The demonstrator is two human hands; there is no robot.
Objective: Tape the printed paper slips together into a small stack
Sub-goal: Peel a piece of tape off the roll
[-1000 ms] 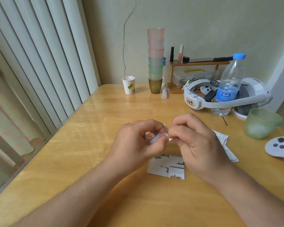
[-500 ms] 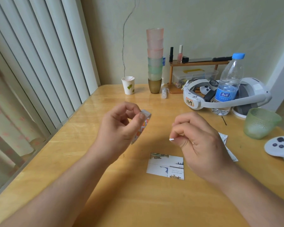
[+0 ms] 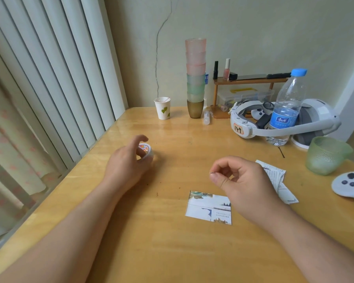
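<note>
bottle (image 3: 285,111) inside headset (image 3: 251,127) band | cup (image 3: 326,155) beside controller (image 3: 348,185)

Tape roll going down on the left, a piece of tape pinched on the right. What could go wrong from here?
The tape piece barely shows in the right hand; it may curl onto the fingers. The left hand sets the tape roll near the table edge; it could roll off. The loose slips lie apart from the printed slip.

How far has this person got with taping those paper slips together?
Early on. One printed slip lies flat on the table; more slips sit loose behind the right hand, untaped. The left hand holds the tape roll; the right pinches something tiny, maybe tape. Joining and stacking remain.
</note>
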